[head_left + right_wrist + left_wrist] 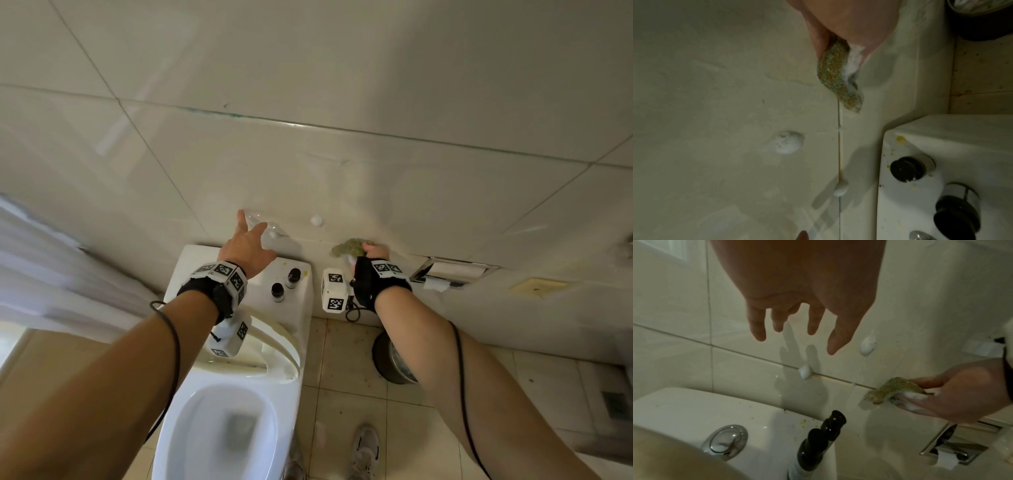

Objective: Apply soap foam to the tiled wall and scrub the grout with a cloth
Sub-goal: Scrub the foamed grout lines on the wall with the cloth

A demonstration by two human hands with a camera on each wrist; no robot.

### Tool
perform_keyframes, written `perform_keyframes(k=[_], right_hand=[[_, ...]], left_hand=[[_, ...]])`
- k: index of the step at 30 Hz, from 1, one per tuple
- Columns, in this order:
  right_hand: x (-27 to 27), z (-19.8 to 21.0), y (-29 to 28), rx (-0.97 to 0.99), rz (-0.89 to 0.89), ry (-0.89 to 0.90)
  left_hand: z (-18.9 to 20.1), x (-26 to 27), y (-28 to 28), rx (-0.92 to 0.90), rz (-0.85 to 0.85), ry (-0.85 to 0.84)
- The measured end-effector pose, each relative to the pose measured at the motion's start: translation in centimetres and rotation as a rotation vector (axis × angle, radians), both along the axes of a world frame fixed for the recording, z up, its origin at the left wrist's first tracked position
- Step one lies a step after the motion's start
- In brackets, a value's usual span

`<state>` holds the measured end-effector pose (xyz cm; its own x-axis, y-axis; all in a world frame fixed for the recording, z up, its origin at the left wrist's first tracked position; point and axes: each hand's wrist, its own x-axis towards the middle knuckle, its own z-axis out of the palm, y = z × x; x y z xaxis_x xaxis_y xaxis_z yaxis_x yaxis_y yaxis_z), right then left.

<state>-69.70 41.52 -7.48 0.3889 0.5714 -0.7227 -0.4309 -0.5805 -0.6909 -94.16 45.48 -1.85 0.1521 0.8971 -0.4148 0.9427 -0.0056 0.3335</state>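
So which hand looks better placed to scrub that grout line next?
The right hand: it grips the foamy green-gold cloth right at the horizontal grout line. The left hand is open and holds nothing.

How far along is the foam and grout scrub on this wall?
Done: two foam blobs sit on the tiled wall, the larger one on a tile face, the smaller one on the horizontal grout line. In hand: the right hand grips the sudsy cloth at that grout line; the left hand reaches towards the wall, fingers spread. Left: both blobs look unspread, so most scrubbing likely remains.
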Motion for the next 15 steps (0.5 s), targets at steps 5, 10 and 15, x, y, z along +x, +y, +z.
perform_keyframes(k=[5,10,15], right_hand=[[-2.2,-0.2,2.0,-0.086,0.109,-0.153],[-3.6,1.3,3.0,-0.097,0.186,-0.170],[-5.1,2.8,3.4,-0.023,0.173,-0.129]], left_hand=[[0.2,-1.7,0.3,0.000,0.018,-0.005],[0.4,-3.0,0.6,0.007,0.017,-0.006],[1.0,-3.6,0.5,0.021,0.015,-0.020]])
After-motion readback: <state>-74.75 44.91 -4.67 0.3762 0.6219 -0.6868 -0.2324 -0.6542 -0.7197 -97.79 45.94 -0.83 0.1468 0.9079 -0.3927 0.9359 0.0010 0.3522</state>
